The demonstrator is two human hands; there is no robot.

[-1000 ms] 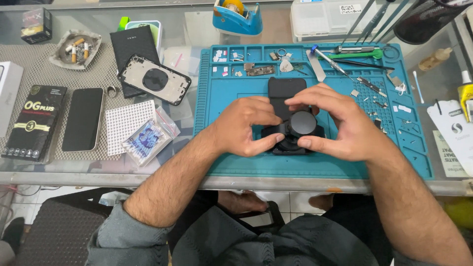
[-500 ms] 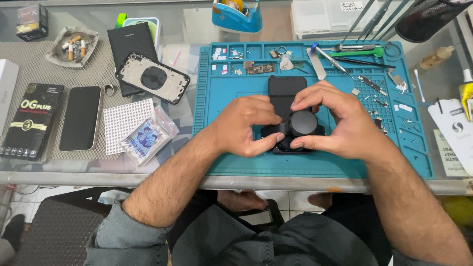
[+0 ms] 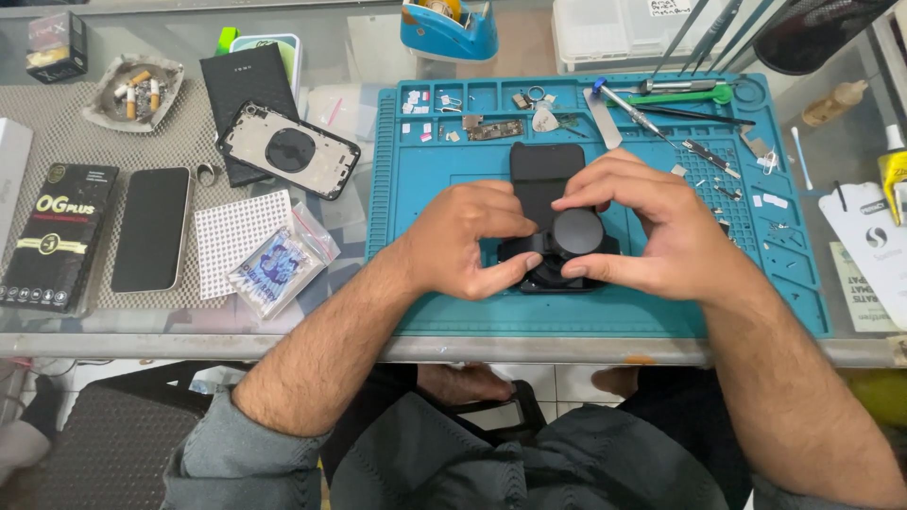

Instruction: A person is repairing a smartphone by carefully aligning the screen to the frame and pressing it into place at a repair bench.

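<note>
A black phone body [image 3: 546, 170] lies on the teal work mat [image 3: 453, 312], its lower part under my hands. On it sits a round dark disc [image 3: 577, 232]. My left hand [image 3: 463, 241] grips the phone's left edge, thumb against the disc's lower left. My right hand [image 3: 652, 227] curls over the disc from the right, with fingertips on top and thumb under it. Both hands press together around the disc and the phone's lower end.
Small screws, parts and tweezers [image 3: 661, 113] lie across the mat's top and right. To the left lie a phone back housing [image 3: 288, 151], a dark phone [image 3: 151, 229], a black box [image 3: 57, 236], a mesh pad [image 3: 236, 231] and an ashtray [image 3: 132, 90]. A blue tape dispenser [image 3: 449, 28] stands behind.
My hands have stayed on the disc and phone, with only small finger shifts. The view has drifted slightly.
</note>
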